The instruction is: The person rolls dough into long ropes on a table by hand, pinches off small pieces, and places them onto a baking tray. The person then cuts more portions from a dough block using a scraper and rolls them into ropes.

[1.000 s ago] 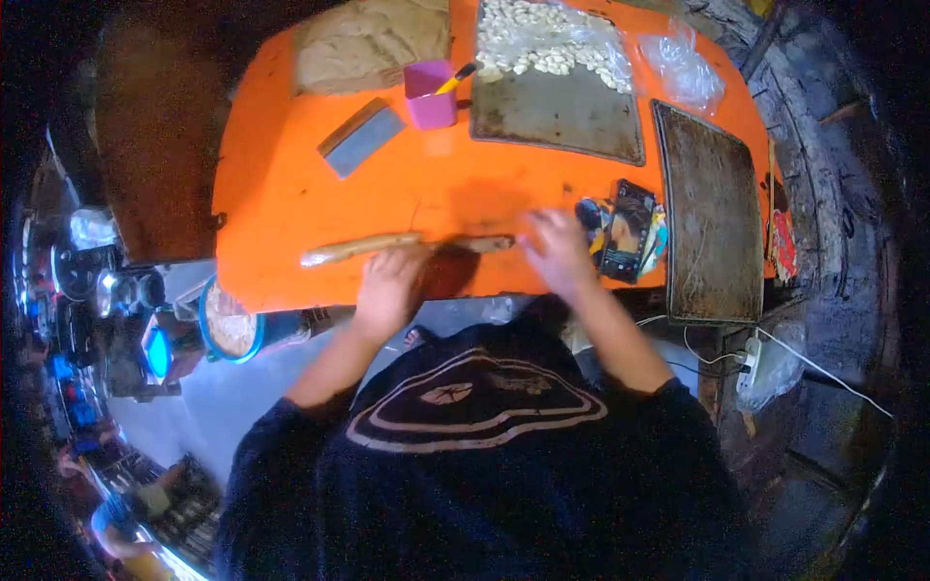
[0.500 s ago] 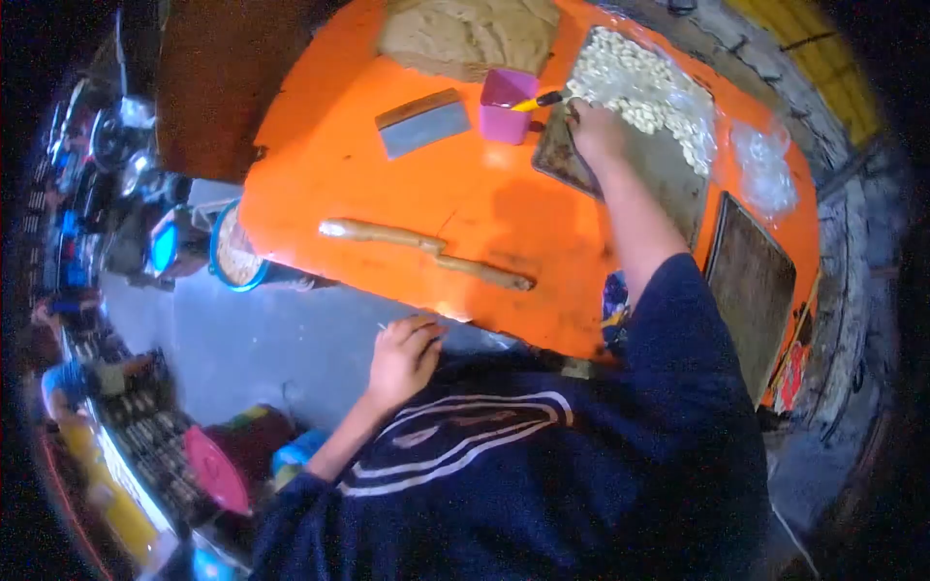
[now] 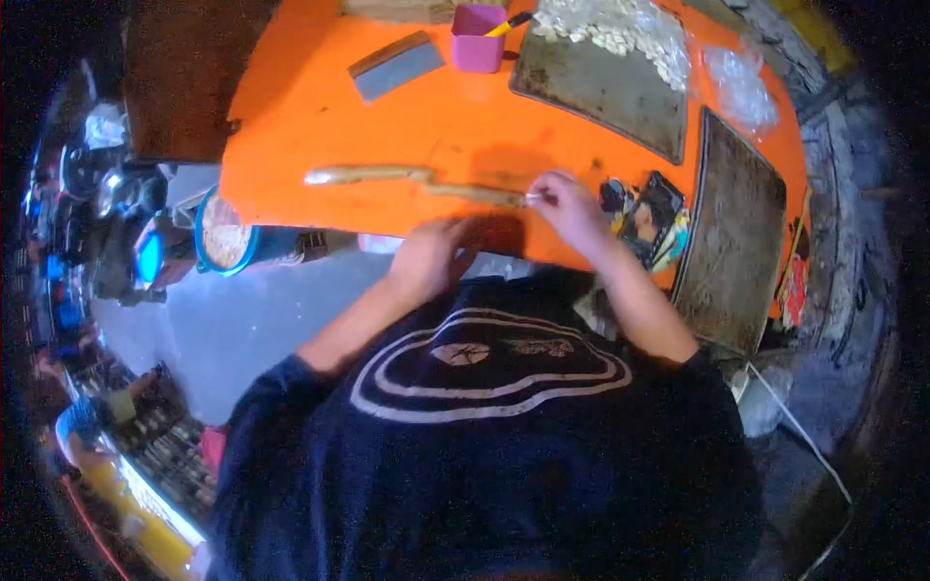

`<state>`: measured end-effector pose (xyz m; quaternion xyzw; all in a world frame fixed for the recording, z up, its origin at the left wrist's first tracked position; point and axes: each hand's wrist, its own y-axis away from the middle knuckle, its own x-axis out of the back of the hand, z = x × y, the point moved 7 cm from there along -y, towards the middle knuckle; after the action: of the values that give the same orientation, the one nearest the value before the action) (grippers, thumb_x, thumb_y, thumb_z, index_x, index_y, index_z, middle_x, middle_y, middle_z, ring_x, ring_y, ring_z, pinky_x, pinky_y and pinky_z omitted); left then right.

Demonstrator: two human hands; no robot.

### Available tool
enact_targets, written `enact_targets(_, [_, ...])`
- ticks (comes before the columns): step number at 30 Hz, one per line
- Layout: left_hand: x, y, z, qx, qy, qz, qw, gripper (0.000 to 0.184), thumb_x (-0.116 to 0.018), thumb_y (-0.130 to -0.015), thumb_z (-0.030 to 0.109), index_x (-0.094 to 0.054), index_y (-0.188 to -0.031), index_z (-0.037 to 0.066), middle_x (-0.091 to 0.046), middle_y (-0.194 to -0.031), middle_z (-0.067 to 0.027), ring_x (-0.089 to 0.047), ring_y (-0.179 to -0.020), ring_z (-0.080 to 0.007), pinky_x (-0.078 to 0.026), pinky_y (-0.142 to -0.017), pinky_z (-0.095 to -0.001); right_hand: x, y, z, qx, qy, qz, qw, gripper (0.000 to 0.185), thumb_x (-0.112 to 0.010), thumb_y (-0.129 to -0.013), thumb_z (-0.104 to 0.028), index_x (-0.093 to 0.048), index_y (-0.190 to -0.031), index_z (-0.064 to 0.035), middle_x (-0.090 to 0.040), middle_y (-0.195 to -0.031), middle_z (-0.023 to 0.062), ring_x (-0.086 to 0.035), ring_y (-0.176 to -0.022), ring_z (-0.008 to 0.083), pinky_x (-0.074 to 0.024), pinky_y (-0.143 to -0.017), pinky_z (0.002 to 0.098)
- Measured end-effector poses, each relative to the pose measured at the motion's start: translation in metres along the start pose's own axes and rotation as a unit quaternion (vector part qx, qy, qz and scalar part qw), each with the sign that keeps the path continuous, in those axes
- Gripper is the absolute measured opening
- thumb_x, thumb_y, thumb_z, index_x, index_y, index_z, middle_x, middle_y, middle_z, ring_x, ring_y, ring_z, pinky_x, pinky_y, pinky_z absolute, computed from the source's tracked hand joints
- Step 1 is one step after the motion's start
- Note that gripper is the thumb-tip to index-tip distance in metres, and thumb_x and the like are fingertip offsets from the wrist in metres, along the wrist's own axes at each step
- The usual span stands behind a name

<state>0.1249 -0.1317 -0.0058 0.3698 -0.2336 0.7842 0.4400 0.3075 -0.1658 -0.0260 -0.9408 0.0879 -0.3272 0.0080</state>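
Note:
Two thin brown dough-like rolls lie end to end on the orange table, the left roll (image 3: pixel 373 173) with a shiny left tip and the right roll (image 3: pixel 475 193) reaching toward my right hand. My right hand (image 3: pixel 570 215) is closed, thumb and fingertips pinched at the right roll's end around a small pale bit too small to name. My left hand (image 3: pixel 432 259) rests at the table's near edge, below the rolls, its fingers curled and partly hidden; whether it holds anything cannot be seen.
A scraper (image 3: pixel 397 66) and a pink cup (image 3: pixel 479 39) with a yellow-handled tool stand farther back. White pieces lie on a metal tray (image 3: pixel 601 87). A phone (image 3: pixel 659 208), a second tray (image 3: pixel 731 232) and a plastic bag (image 3: pixel 741 87) are at right. A tub (image 3: pixel 226 232) stands lower left.
My right hand has come back from the tray of white pieces to the right roll's end. My left hand has moved up to the table's edge. The view has turned.

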Motion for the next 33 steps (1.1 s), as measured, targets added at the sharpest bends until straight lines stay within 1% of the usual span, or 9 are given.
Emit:
enact_targets(6, [-0.020, -0.022, -0.013, -0.073, -0.072, -0.032, 0.994, 0.039, -0.046, -0.082, 0.019, -0.045, -0.117, 0.003, -0.061, -0.081, -0.0161, -0.057, -0.059, -0.0349, -0.044, -0.049, -0.0400, -0.013, -0.016, -0.017, 0.012, 0.070, 0.044, 0.996, 0.009, -0.058, -0.073, -0.003, -0.059, -0.082, -0.0015, -0.057, -0.079, 0.0072, -0.054, -0.068, 0.0219, -0.0434, -0.063, 0.0288])
enact_targets(11, [-0.034, -0.034, -0.023, -0.057, -0.182, -0.078, 0.979, 0.041, -0.041, -0.084, 0.022, -0.041, -0.121, 0.004, -0.062, -0.076, -0.0159, -0.057, -0.053, -0.0332, -0.043, -0.043, -0.0389, -0.027, -0.005, -0.028, 0.051, 0.104, 0.048, 0.992, 0.012, -0.058, -0.073, -0.004, -0.060, -0.084, -0.0020, -0.058, -0.081, 0.0084, -0.055, -0.074, 0.0254, -0.0439, -0.066, 0.0316])
enact_targets(16, [-0.029, -0.033, -0.008, -0.008, -0.269, -0.195, 0.943, 0.041, -0.041, -0.086, 0.023, -0.042, -0.121, 0.002, -0.062, -0.078, -0.0169, -0.058, -0.056, -0.0305, -0.044, -0.046, -0.0382, -0.034, -0.004, -0.032, 0.099, 0.243, 0.074, 0.962, 0.017, -0.055, -0.071, -0.004, -0.060, -0.088, -0.0036, -0.059, -0.083, 0.0089, -0.056, -0.075, 0.0290, -0.0463, -0.066, 0.0329])
enact_targets(20, [-0.016, -0.035, -0.010, 0.027, -0.084, -0.077, 0.993, 0.035, -0.040, -0.089, 0.022, -0.047, -0.115, 0.000, -0.062, -0.076, -0.0128, -0.059, -0.059, -0.0219, -0.044, -0.050, -0.0339, -0.027, -0.005, -0.021, -0.005, 0.192, 0.048, 0.980, 0.017, -0.054, -0.074, -0.001, -0.059, -0.090, -0.0029, -0.061, -0.085, 0.0078, -0.058, -0.072, 0.0244, -0.0465, -0.065, 0.0298])
enact_targets(21, [-0.017, -0.037, -0.010, 0.030, -0.085, -0.074, 0.993, 0.035, -0.040, -0.089, 0.022, -0.047, -0.115, 0.000, -0.062, -0.076, -0.0128, -0.059, -0.059, -0.0219, -0.044, -0.050, -0.0339, -0.023, -0.003, -0.024, -0.001, 0.191, 0.047, 0.980, 0.017, -0.054, -0.074, -0.001, -0.059, -0.090, -0.0029, -0.061, -0.085, 0.0078, -0.058, -0.072, 0.0244, -0.0465, -0.065, 0.0298])
enact_targets(23, [-0.023, -0.041, -0.012, 0.076, 0.221, -0.056, 0.971, 0.028, -0.043, -0.089, 0.019, -0.051, -0.108, 0.000, -0.062, -0.076, -0.0103, -0.058, -0.061, -0.0184, -0.045, -0.053, -0.0308, -0.014, 0.006, -0.017, -0.092, -0.103, 0.050, 0.989, 0.015, -0.053, -0.076, -0.001, -0.059, -0.091, -0.0025, -0.061, -0.085, 0.0080, -0.058, -0.071, 0.0209, -0.0462, -0.064, 0.0276])
enact_targets(25, [-0.033, -0.044, -0.014, 0.110, 0.505, -0.038, 0.855, 0.022, -0.045, -0.088, 0.016, -0.055, -0.101, 0.000, -0.061, -0.077, -0.0078, -0.056, -0.063, -0.0149, -0.045, -0.056, -0.0277, -0.016, 0.015, -0.008, -0.177, -0.389, 0.048, 0.903, 0.014, -0.052, -0.079, -0.001, -0.058, -0.091, -0.0021, -0.062, -0.086, 0.0082, -0.058, -0.070, 0.0173, -0.0458, -0.062, 0.0254])
enact_targets(31, [-0.053, -0.059, -0.030, 0.073, 0.554, -0.007, 0.829, 0.014, -0.050, -0.085, 0.009, -0.058, -0.095, 0.004, -0.060, -0.080, -0.0012, -0.050, -0.065, -0.0089, -0.040, -0.057, -0.0201, -0.034, 0.011, 0.019, -0.204, -0.420, 0.013, 0.884, 0.015, -0.051, -0.083, -0.004, -0.058, -0.096, -0.0013, -0.062, -0.086, 0.0094, -0.057, -0.068, 0.0132, -0.0452, -0.060, 0.0214])
enact_targets(33, [-0.053, -0.058, -0.039, 0.113, 0.545, 0.029, 0.830, 0.013, -0.051, -0.084, 0.005, -0.058, -0.095, 0.004, -0.060, -0.079, -0.0013, -0.051, -0.065, -0.0092, -0.041, -0.058, -0.0198, -0.032, 0.014, 0.010, -0.178, -0.345, 0.019, 0.921, 0.017, -0.051, -0.083, -0.003, -0.057, -0.099, -0.0015, -0.062, -0.089, 0.0102, -0.057, -0.071, 0.0129, -0.0455, -0.060, 0.0215])
